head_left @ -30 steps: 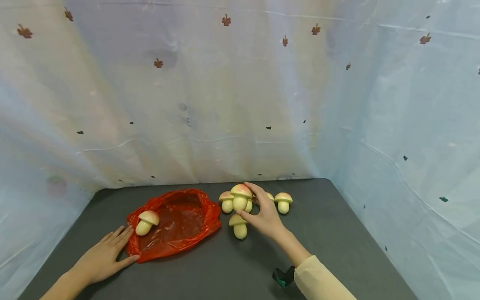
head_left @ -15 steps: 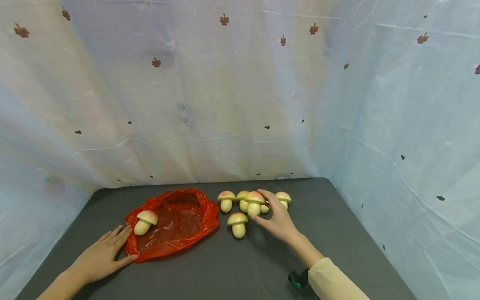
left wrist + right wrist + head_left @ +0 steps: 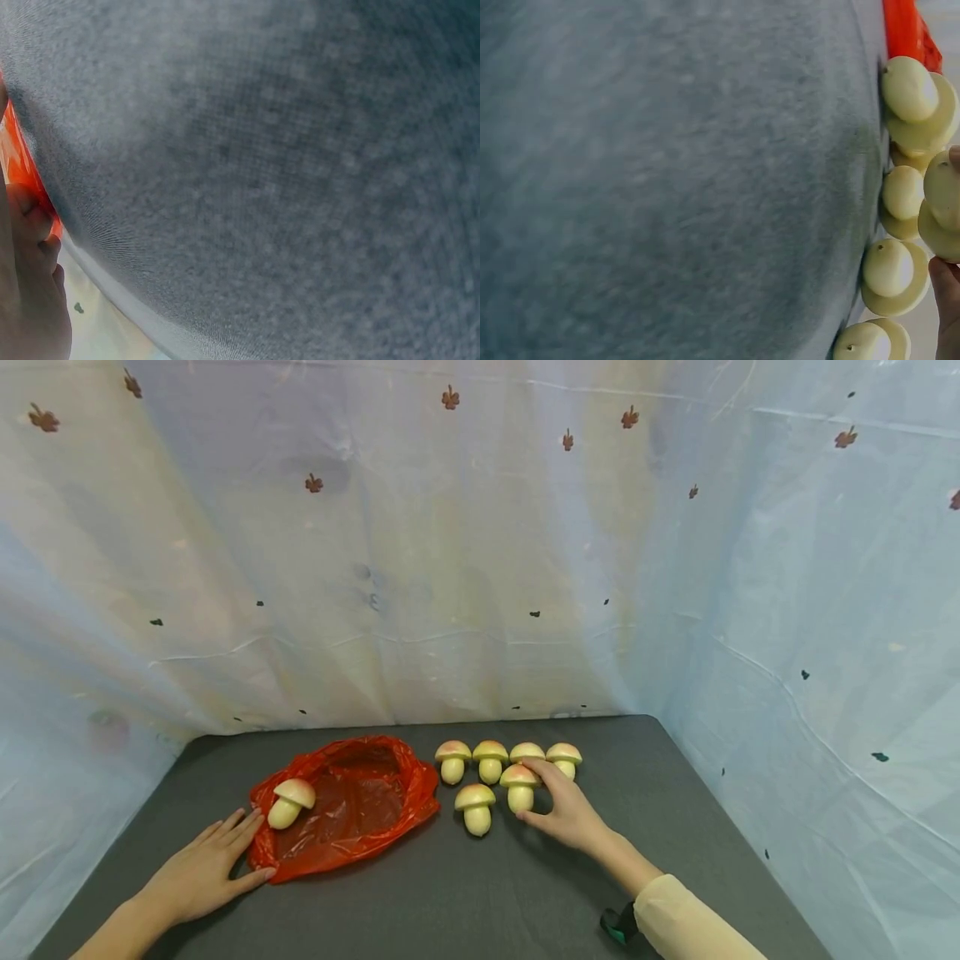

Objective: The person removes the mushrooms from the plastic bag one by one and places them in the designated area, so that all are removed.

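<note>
A toy mushroom [image 3: 519, 793] with a pinkish-yellow cap and pale stem is held by my right hand [image 3: 566, 814], between thumb and fingers. In the right wrist view that mushroom [image 3: 941, 199] sits at the right edge, in front of the others. My left hand [image 3: 202, 872] lies spread on the table, its fingertips and thumb at the left rim of an open red plastic bag [image 3: 341, 852]. One mushroom [image 3: 291, 803] rests at the bag's left side, near those fingertips. Just left of the held one, another mushroom [image 3: 476, 810] lies on the table.
Behind the right hand, several mushrooms [image 3: 490, 762] form a row near the back of the dark grey table [image 3: 420, 910]. Pale plastic sheeting [image 3: 420, 560] with leaf prints hangs behind and at both sides. A black and green strap [image 3: 618, 924] shows by the right sleeve.
My right hand has carried its mushroom rightward and down toward the table, in front of the back row, uncovering the row's mushrooms. The left hand and the bag stay in place.
</note>
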